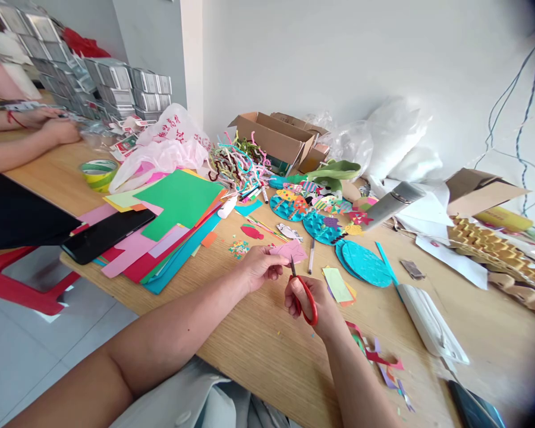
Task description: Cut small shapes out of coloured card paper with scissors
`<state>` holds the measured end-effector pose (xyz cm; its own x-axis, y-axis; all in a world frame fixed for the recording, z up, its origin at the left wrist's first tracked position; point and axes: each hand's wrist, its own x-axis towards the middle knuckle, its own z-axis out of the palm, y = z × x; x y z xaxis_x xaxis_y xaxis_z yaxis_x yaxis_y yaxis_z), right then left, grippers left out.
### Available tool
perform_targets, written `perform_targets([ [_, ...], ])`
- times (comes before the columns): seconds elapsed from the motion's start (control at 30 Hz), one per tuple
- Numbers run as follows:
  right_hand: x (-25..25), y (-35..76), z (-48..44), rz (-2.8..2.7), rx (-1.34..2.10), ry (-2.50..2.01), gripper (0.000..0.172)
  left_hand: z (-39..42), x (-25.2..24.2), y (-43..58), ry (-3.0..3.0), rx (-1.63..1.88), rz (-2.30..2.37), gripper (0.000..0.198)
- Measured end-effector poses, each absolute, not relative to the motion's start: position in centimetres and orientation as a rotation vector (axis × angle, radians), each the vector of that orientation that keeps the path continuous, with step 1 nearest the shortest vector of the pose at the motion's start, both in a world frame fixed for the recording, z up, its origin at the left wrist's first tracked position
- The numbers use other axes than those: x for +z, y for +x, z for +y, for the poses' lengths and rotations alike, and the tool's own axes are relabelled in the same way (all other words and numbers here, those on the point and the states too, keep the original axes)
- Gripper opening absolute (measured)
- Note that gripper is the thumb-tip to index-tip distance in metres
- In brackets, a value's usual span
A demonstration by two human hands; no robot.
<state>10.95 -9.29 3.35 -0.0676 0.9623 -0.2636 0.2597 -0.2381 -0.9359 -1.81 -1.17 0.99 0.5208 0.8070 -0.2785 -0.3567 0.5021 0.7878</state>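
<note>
Pinched the pink paper [295, 249] in the left hand [257, 267], between thumb and fingers, above the counter [258, 339] and at eleven o'clock from the right hand [326, 308]; wrapped the latter round the red-handled scissors [312, 300], with blades toward twelve at the paper's edge; seemed wise to turn the paper, not the wrist, snip short, and keep fingertips off the blade line

Centre: scissors handles [312, 303], red; paper piece [289, 251], pink.
Left of centre: top sheet [182, 199], plain green. Right of centre: discs [369, 261], turquoise. Left edge: stool [27, 295], red.
</note>
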Motion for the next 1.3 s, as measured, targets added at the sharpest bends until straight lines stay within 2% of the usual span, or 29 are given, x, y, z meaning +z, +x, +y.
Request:
perform_targets([
  [0.63,2.96,11.27,-9.35,-1.326,1.338,-1.568,0.053,-1.31,1.41,-2.08,0.737,0.738,0.672,0.021],
  [1.3,3.23,11.16,-9.37,-1.302,1.343,-1.611,0.048,-1.25,1.48,-2.10,0.730,0.769,0.684,0.017],
])
